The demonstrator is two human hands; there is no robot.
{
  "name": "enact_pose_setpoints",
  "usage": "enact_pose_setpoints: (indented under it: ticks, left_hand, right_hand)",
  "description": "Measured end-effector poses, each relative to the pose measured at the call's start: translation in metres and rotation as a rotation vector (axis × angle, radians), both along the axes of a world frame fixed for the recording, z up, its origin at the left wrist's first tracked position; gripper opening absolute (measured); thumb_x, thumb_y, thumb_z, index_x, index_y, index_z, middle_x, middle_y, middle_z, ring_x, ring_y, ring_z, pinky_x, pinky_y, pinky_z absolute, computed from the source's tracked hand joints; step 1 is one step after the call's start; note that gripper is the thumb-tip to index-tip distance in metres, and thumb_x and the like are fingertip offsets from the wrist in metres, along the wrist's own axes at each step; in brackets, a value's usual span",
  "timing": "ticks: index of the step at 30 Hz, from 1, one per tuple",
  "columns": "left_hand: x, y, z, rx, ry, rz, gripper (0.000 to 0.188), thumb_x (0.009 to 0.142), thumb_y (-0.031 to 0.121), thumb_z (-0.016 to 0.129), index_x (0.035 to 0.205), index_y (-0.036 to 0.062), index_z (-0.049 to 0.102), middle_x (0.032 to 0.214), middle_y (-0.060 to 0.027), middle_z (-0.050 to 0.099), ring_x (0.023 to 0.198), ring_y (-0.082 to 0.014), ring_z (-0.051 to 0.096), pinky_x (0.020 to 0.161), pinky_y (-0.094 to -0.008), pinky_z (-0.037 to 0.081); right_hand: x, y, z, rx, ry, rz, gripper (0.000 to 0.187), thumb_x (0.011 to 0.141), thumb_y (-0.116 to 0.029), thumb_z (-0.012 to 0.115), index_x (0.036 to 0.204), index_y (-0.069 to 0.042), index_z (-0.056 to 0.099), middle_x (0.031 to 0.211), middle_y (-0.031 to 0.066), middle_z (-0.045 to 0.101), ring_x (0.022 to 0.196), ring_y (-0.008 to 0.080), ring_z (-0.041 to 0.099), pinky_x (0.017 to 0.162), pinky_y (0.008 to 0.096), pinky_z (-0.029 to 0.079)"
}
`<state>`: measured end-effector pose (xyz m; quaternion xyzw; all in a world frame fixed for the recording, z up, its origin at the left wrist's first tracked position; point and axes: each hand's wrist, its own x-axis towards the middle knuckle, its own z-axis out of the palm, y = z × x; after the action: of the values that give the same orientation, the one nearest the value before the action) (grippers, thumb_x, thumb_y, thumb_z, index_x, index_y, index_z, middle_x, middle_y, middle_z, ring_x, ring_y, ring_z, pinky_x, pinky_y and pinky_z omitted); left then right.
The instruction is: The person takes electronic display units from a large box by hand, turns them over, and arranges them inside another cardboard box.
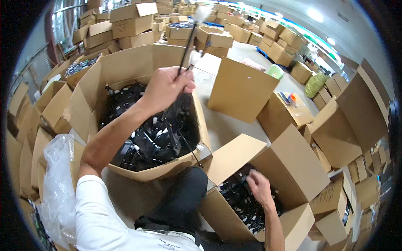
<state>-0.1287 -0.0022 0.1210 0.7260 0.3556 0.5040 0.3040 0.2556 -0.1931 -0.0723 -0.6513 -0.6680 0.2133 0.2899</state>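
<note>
My left hand [169, 88] is raised over the large open carton [125, 58], closed around a black cable [187, 50]. A whitish, blurred end tops the cable, and its lower part hangs toward the tangled black cables [146, 138] with white connectors inside that carton. One strand [189, 147] trails over the near right rim. My right hand [259, 186] is above the smaller open box [230, 215] at the lower right, its fingers curled in. A pile of black cables [240, 196] with small white plugs lies in that box. Whatever those fingers may hold is too small and blurred to tell.
The flaps [299, 163] of the smaller box stand spread. A cardboard panel [243, 88] stands upright beyond it. Clear plastic wrap [58, 175] hangs at the left. Stacked cartons [134, 25] fill the back, and a green sack [315, 85] stands at the right.
</note>
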Motion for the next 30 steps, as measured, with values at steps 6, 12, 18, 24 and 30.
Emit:
enact_pose_setpoints:
  ticks: [6, 12, 18, 24, 30]
  left_hand:
    - [0.094, -0.079, 0.009, 0.134, 0.117, -0.211, 0.024, 0.099, 0.019, 0.062, 0.100, -0.0030, 0.071, 0.080, -0.0132, 0.073, 0.070, -0.0136, 0.070, 0.066, -0.0284, 0.055]
    - [0.172, -0.118, -0.025, 0.382, 0.186, -0.456, 0.014, 0.089, 0.011, 0.071, 0.091, -0.0031, 0.067, 0.091, -0.0192, 0.069, 0.079, -0.0328, 0.069, 0.069, -0.0349, 0.054]
    - [0.154, -0.114, -0.072, 0.074, -0.465, -0.408, 0.037, 0.098, 0.020, 0.065, 0.126, -0.0040, 0.059, 0.125, -0.0138, 0.066, 0.114, -0.0206, 0.063, 0.102, -0.0331, 0.047]
    - [0.189, -0.176, -0.244, -0.970, -0.592, -0.507, 0.073, 0.091, 0.060, 0.064, 0.133, 0.0016, 0.051, 0.122, -0.0025, 0.059, 0.108, -0.0105, 0.056, 0.095, -0.0263, 0.044]
    - [0.224, -0.179, -0.224, -1.229, -0.900, -1.071, 0.061, 0.094, 0.041, 0.069, 0.135, 0.0017, 0.048, 0.125, -0.0080, 0.063, 0.114, -0.0184, 0.062, 0.102, -0.0348, 0.048]
  right_hand:
    - [-0.140, 0.046, 0.114, 0.631, 0.044, 0.077, 0.087, 0.079, -0.026, 0.083, 0.146, 0.006, 0.037, 0.139, 0.0241, 0.049, 0.132, 0.0324, 0.047, 0.112, 0.0419, 0.036]
    - [-0.126, 0.057, 0.041, 0.809, 1.709, 0.371, 0.032, 0.111, -0.030, 0.037, 0.132, -0.010, 0.050, 0.101, -0.0037, 0.053, 0.096, 0.0044, 0.054, 0.086, 0.0224, 0.041]
    - [-0.067, -0.003, 0.087, 0.681, 0.616, -0.591, 0.033, 0.106, -0.026, 0.050, 0.099, 0.003, 0.064, 0.092, 0.0020, 0.063, 0.087, 0.0116, 0.057, 0.076, 0.0271, 0.047]
    - [-0.063, -0.034, 0.139, 0.793, 1.030, -0.764, 0.043, 0.104, -0.044, 0.052, 0.089, -0.005, 0.063, 0.079, 0.0047, 0.065, 0.062, 0.0149, 0.063, 0.054, 0.0276, 0.054]
    - [-0.039, -0.041, 0.105, 0.817, 1.361, -0.487, 0.040, 0.103, -0.041, 0.054, 0.101, -0.002, 0.064, 0.093, 0.0064, 0.069, 0.076, 0.0143, 0.066, 0.068, 0.0291, 0.056]
